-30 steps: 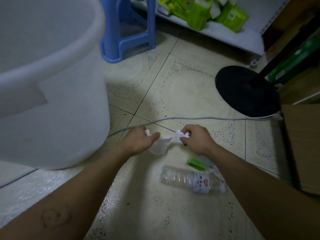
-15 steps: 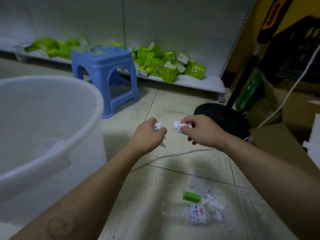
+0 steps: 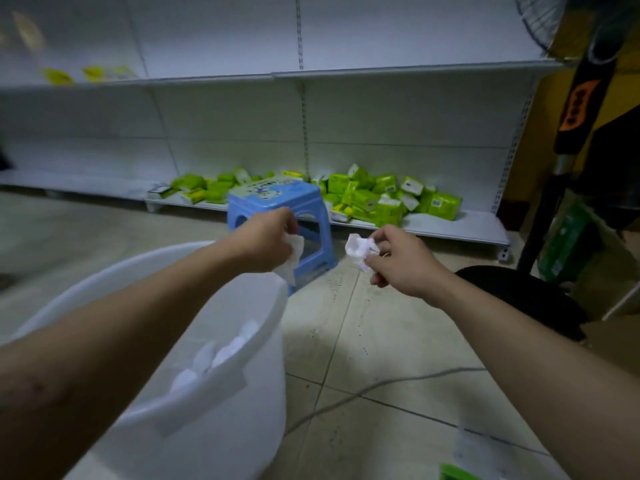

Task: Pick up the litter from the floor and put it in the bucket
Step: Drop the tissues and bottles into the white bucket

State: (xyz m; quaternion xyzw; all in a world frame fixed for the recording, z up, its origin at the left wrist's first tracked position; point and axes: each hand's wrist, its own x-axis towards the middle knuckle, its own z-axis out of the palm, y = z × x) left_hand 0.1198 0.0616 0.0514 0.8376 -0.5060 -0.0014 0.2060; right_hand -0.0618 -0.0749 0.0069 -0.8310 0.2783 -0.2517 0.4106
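Shelving (image 3: 381, 109) lines the wall behind a white bucket (image 3: 242, 393) on the tiled floor. Above its rim, the left hand (image 3: 266, 242) is closed on a crumpled tissue (image 3: 292, 256); right hand (image 3: 403, 263), just beside, pinches a smaller wad (image 3: 358, 249).

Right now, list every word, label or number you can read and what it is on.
None can be read.
Green tissue packs: white labels, too small.
Blue plastic stool top: print blurred.
Orange panel on black fan pole: dark marks, unreadable.
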